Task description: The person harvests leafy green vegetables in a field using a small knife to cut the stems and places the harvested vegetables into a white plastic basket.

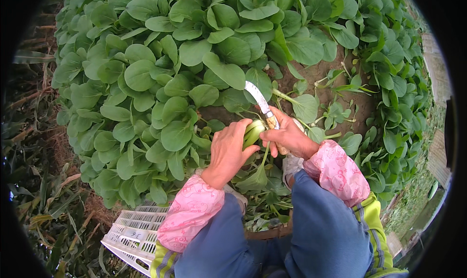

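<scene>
A head of leafy greens (254,131), its pale cut base facing right, is wrapped by my left hand (228,148); most of its leaves are hidden under the palm. My right hand (288,133) grips the wooden handle (272,121) of a curved harvesting knife. The knife's blade (256,95) points up and away, its tip near the standing leaves. Between my right thumb and fingers a single leaf stalk (266,154) hangs beside the base, its leaf (255,179) drooping below.
Dense leafy greens (138,77) stand ahead and left, with another row (394,84) at right. Loose leaves (306,108) lie on bare soil (328,73). A white slatted plastic crate (135,230) sits by my left leg. Dry stalks (33,95) line the far left.
</scene>
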Motion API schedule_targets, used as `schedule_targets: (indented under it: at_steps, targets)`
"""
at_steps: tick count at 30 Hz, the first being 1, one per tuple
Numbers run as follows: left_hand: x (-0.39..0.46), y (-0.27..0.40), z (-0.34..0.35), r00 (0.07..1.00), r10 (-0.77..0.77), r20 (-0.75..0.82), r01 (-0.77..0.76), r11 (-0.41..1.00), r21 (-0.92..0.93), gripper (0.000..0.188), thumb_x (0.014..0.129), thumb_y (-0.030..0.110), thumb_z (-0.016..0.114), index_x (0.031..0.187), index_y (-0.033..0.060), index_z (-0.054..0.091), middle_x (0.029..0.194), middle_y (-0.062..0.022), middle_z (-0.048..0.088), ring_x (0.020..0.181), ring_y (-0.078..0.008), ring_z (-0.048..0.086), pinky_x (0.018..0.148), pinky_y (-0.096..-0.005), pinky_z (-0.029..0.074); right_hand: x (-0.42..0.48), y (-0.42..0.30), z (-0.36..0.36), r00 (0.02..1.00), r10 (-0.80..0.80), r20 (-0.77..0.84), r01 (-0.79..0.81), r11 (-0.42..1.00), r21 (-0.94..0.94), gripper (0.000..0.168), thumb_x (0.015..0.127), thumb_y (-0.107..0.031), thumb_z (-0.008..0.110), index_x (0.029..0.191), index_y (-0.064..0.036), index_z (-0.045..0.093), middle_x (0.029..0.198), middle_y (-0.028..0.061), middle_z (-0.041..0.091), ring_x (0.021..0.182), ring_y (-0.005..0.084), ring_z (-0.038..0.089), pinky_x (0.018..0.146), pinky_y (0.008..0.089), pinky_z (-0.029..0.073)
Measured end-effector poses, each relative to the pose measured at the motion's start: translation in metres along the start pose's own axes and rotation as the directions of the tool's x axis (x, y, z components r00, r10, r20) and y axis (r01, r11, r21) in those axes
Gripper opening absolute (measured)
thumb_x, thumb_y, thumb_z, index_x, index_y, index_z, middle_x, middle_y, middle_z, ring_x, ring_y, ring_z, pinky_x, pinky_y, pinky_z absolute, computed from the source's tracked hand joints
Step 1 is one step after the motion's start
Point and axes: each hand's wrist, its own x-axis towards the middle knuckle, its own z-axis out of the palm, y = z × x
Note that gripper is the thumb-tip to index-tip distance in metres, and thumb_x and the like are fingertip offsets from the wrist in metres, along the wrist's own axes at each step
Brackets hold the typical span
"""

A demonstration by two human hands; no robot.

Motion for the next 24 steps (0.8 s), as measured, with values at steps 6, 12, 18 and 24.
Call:
schedule_targets:
  at_steps: [6,12,18,24]
  targets:
    - [-0.002,-0.001,0.002,0.999,-0.031,0.019,0.034,0.985,-0.172,0.05,0.074,0.002,0.068,0.12,0.0051,0.049,0.1,-0.0144,0.059,0.087,-0.0335,0.06,0.074,-0.039,0.048,-0.002,-0.001,0.004,0.997,0.069,0.041,-0.064,0.991,-0.119,0.047,0.084,-0.009,0.06,0.128,-0.005,0.046,0.07,0.005,0.06,0.042,0.0088,0.053,0.038,0.0214,0.041]
    - [-0.002,-0.02,-0.014,0.939,-0.105,0.328,0.293,0.744,-0.601,0.049,0.083,0.005,0.066,0.129,0.0015,0.047,0.106,-0.0097,0.063,0.091,-0.0158,0.062,0.081,-0.0286,0.048,-0.002,-0.006,-0.007,0.98,0.124,0.154,-0.134,0.989,0.062,0.033,0.08,-0.011,0.061,0.111,-0.002,0.056,0.061,0.0032,0.058,0.038,0.0072,0.047,0.035,0.0221,0.034]
    - [-0.002,-0.018,-0.026,0.803,-0.091,0.588,0.594,0.047,-0.803,0.059,0.086,0.021,0.064,0.136,0.0032,0.04,0.102,-0.0108,0.062,0.083,-0.0172,0.063,0.08,-0.0299,0.05,0.0,-0.016,-0.005,0.988,0.045,0.151,-0.06,0.994,0.096,0.038,0.081,-0.019,0.064,0.114,-0.001,0.057,0.061,0.0019,0.058,0.039,0.0049,0.044,0.035,0.0205,0.033]
    - [-0.001,-0.01,-0.024,0.83,-0.134,0.541,0.555,0.099,-0.826,0.051,0.089,0.022,0.06,0.131,0.0036,0.039,0.103,-0.0092,0.059,0.088,-0.0153,0.06,0.074,-0.0295,0.052,0.022,-0.01,0.0,0.995,0.046,0.085,-0.065,0.972,0.227,0.023,0.089,-0.021,0.065,0.097,0.0,0.06,0.058,0.0028,0.058,0.034,0.0066,0.045,0.03,0.0208,0.032]
